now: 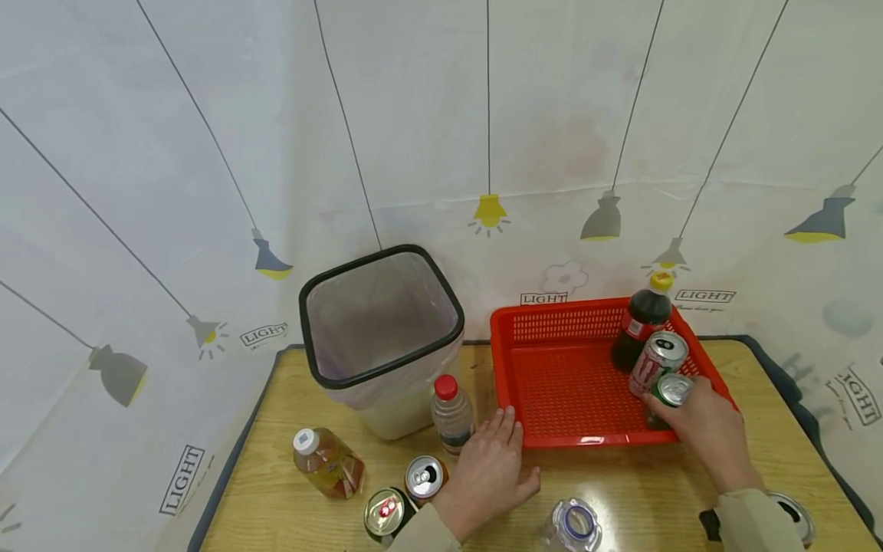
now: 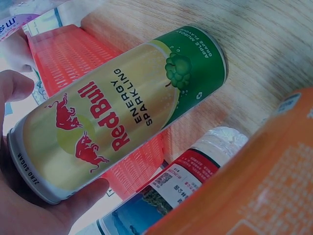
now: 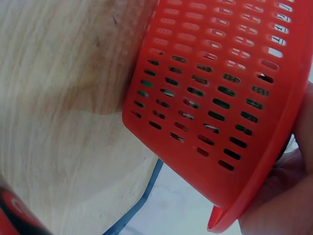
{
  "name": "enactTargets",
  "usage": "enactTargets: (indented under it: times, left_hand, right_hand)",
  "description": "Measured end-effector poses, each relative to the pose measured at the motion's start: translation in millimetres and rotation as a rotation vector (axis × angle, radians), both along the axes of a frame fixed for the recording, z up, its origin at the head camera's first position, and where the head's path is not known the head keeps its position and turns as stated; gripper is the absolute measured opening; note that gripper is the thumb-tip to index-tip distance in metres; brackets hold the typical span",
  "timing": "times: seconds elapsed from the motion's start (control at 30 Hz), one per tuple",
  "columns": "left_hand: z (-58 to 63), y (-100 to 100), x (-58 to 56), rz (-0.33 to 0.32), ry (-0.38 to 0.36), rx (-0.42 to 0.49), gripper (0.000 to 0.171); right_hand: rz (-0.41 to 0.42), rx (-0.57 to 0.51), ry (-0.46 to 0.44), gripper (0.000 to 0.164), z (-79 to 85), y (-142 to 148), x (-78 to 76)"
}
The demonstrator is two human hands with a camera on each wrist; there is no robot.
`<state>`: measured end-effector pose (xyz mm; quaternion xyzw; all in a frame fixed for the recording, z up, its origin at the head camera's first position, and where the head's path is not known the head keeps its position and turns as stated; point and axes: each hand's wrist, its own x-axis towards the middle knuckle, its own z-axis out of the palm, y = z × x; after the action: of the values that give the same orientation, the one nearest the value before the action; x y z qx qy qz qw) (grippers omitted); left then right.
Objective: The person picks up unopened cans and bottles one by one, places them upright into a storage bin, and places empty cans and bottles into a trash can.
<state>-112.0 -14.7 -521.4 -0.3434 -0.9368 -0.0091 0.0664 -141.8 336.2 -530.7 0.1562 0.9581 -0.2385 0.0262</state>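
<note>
In the head view my right hand (image 1: 710, 429) reaches over the front right of the red basket (image 1: 579, 440). Thumb and fingers grip a green can (image 1: 672, 389) with a silver top, inside the basket. Beside that can stand a pink-and-silver can (image 1: 658, 360) and a cola bottle (image 1: 648, 310) with a yellow cap. My left hand (image 1: 486, 471) lies with extended fingers at the basket's front left corner, fingertips at the rim. Part of it shows behind a Red Bull can (image 2: 117, 112) in the left wrist view. The basket wall (image 3: 210, 98) hides most of the right hand's grip.
Behind the left hand stand a red-capped bottle (image 1: 451, 418) and a lined bin (image 1: 382, 414). An amber bottle (image 1: 329, 464) and an orange can (image 1: 425, 477) are further left. A clear bottle (image 1: 574, 527) stands in front; another can (image 1: 793, 517) is beside the right sleeve.
</note>
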Motion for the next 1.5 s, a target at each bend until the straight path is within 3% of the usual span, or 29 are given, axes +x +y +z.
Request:
enactTargets:
  times: [0.3, 0.6, 0.97, 1.2, 1.5]
  left_hand:
    - [-1.9, 0, 0.0, -0.007, 0.025, 0.005, 0.064]
    - [-2.2, 1, 0.0, -0.005, 0.002, 0.000, 0.064]
    - [-0.4, 1, 0.7, 0.003, -0.010, -0.009, 0.065]
    - [0.6, 1, 0.2, 0.003, -0.009, -0.010, 0.065]
    - [-0.9, 1, -0.1, 0.002, 0.010, 0.012, 0.063]
  right_hand:
    - [-0.012, -0.008, -0.102, 0.092, 5.1, 0, -4.0]
    - [-0.017, -0.050, -0.077, 0.098, 0.2, 2, -1.5]
    - [-0.021, -0.114, 0.080, 0.100, -4.4, -4, 4.9]
    - [-0.010, -0.084, 0.191, 0.091, 10.6, -13, 17.5]
    - [0.030, -0.060, 0.215, 0.090, 29.2, -25, 34.6]
